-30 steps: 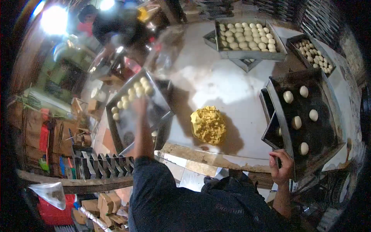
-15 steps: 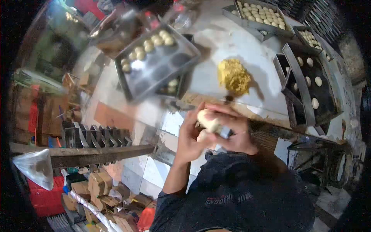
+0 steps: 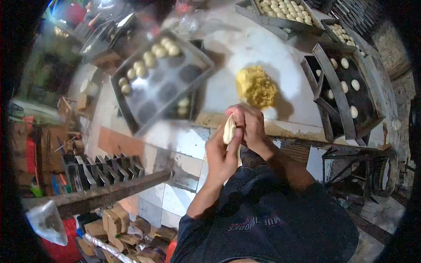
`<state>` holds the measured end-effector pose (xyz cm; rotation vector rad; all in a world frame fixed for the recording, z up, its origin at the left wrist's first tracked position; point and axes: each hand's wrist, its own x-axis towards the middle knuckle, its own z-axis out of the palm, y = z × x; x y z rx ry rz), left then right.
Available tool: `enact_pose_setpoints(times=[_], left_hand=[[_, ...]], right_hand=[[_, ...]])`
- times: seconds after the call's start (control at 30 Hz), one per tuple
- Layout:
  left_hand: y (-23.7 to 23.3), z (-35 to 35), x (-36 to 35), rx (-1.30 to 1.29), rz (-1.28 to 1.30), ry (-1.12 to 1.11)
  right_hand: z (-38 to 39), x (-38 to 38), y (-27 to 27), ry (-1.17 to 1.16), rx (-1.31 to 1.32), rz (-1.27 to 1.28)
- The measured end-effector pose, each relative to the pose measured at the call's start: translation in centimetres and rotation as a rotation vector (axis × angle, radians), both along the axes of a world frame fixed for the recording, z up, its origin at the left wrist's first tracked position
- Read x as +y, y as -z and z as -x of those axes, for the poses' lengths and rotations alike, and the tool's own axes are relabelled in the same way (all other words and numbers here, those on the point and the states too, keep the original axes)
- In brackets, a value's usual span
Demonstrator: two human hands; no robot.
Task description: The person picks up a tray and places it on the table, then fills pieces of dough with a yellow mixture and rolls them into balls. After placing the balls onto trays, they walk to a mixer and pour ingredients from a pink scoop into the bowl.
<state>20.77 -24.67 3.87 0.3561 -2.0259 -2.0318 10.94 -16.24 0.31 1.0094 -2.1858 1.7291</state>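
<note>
Between my two hands is a pale piece of dough (image 3: 229,129), long and folded, in front of my chest. My left hand (image 3: 221,151) grips it from the left with the thumb against its side. My right hand (image 3: 251,125) is closed around its upper right part, its fingers bent over the top. Just beyond them, a yellow crumbly mass (image 3: 256,87) lies on the white tabletop (image 3: 223,57). Whether my right hand also holds a tool is hidden.
A metal tray (image 3: 169,90) with a row of dough balls is at the left. Trays of dough balls (image 3: 285,21) stand at the back right, and a dark tray (image 3: 359,98) is at the right. Metal racks (image 3: 103,171) and boxes are lower left.
Both hands have come closer together, and the dough is now upright and pinched between them. The grey-blue object seen beside the dough earlier is out of sight. The view has shifted slightly.
</note>
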Motion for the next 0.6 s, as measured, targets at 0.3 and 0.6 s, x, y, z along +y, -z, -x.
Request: enact_pose_setpoints(times=[0.3, 0.6], left_hand=[[3.5, 9.8, -3.0, -0.115, -0.802, 0.053], [4.5, 16.0, -4.3, -0.003, -0.717, 0.047]], right_hand=[[11.4, -0.2, 1.7, -0.131, -0.410, 0.143], [19.2, 1.5, 6.9, -0.014, -0.258, -0.584]])
